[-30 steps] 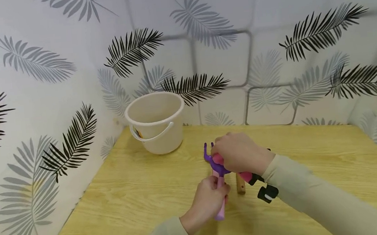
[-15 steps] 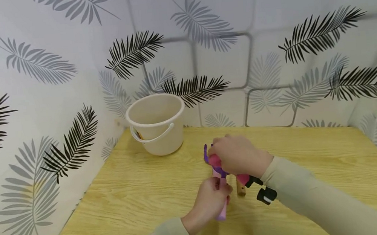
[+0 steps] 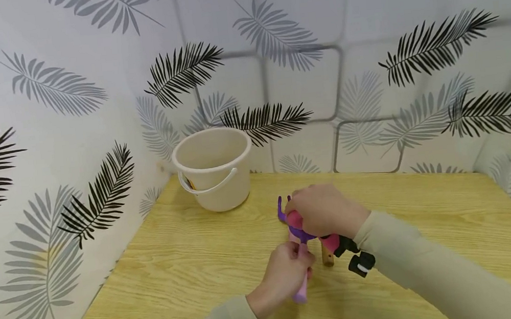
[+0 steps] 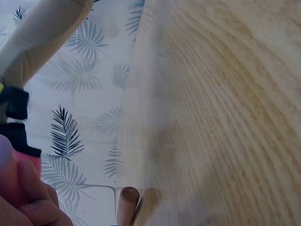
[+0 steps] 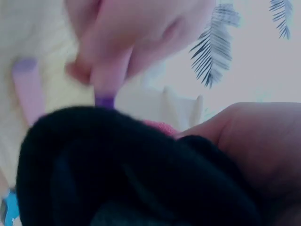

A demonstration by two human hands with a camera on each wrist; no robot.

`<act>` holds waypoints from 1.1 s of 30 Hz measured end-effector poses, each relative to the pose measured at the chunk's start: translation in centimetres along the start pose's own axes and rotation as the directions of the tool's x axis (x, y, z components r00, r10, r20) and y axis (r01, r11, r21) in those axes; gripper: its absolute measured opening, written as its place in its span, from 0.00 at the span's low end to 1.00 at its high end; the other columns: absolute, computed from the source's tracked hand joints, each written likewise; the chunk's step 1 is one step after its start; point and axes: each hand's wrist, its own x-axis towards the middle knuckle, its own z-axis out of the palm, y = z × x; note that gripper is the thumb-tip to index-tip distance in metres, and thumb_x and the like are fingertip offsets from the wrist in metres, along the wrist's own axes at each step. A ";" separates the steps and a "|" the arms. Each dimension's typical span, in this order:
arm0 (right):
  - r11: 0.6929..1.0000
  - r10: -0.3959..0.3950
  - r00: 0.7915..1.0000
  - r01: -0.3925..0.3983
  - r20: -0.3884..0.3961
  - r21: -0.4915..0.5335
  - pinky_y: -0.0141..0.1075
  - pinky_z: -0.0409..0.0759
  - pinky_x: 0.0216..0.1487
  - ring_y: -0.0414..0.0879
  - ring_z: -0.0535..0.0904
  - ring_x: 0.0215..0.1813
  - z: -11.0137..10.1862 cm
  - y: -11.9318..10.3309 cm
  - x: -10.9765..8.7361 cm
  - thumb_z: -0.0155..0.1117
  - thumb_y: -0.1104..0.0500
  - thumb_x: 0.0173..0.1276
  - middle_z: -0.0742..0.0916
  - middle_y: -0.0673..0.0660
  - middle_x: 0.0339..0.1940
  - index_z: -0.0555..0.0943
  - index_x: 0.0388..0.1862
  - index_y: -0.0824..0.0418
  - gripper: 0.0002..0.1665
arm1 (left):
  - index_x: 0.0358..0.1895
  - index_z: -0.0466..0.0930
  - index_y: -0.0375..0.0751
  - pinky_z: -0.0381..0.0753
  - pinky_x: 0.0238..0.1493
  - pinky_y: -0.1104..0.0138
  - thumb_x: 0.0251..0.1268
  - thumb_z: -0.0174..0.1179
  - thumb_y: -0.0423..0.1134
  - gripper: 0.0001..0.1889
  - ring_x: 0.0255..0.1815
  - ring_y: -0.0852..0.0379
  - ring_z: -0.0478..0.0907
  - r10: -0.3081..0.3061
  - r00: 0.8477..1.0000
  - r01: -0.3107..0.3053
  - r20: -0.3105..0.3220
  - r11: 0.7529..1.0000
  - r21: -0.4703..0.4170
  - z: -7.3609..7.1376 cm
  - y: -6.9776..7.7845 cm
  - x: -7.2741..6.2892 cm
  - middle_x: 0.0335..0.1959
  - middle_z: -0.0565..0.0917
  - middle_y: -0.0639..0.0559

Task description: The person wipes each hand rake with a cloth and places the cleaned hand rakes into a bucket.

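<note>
In the head view my left hand (image 3: 284,267) grips the pink handle of a small purple-headed garden tool (image 3: 303,236) over the table. My right hand (image 3: 322,209), curled over the tool's head, holds a pink cloth (image 3: 294,220) against it; the cloth also shows below the palm. The head's shape is mostly hidden by hand and cloth. Purple prongs (image 3: 281,209) stick out to the left of the right hand. In the right wrist view a second pink handle (image 5: 28,89) lies on the table, and the left hand (image 5: 136,33) holds the tool's handle.
A cream bucket (image 3: 212,169) with a white bail handle stands at the back left, near the wall. A wooden handle (image 3: 327,256) lies beneath the right forearm. Something blue (image 5: 10,207) shows at the right wrist view's lower left. Leaf-patterned walls border the wooden table (image 3: 178,269).
The right hand and the pink cloth shift slightly over the purple head, covering more of it half a second ago than now. The left hand keeps its grip nearly in place.
</note>
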 end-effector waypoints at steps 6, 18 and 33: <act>1.000 -0.005 1.000 0.006 -0.011 0.018 0.37 0.74 0.22 0.47 0.75 0.32 -0.7 -0.2 -0.3 0.68 0.65 0.58 0.81 0.50 0.36 0.86 0.42 0.46 0.16 | 0.35 0.76 0.38 0.71 0.21 0.70 0.70 0.54 0.37 0.07 0.18 0.61 0.73 0.013 1.000 -0.013 0.002 1.000 0.015 -0.1 0.1 0.4 0.20 0.78 0.53; 0.990 0.095 0.992 -0.103 -0.086 -0.094 0.41 0.77 0.22 0.50 0.74 0.30 0.9 2.2 0.1 0.72 0.62 0.54 0.80 0.50 0.31 0.87 0.38 0.49 0.13 | 0.41 0.76 0.38 0.69 0.16 0.71 0.70 0.58 0.37 0.06 0.14 0.61 0.71 -0.027 0.999 0.028 0.031 0.999 -0.028 0.5 0.2 -0.4 0.18 0.77 0.53; 0.998 -0.054 0.998 0.054 -0.028 -0.017 0.40 0.74 0.22 0.48 0.76 0.35 -0.7 -0.9 -2.2 0.69 0.65 0.57 0.82 0.46 0.36 0.88 0.39 0.42 0.18 | 0.37 0.78 0.37 0.72 0.21 0.69 0.68 0.56 0.36 0.05 0.18 0.59 0.73 -0.004 1.000 0.004 -0.014 1.000 0.021 0.1 0.0 0.5 0.20 0.78 0.52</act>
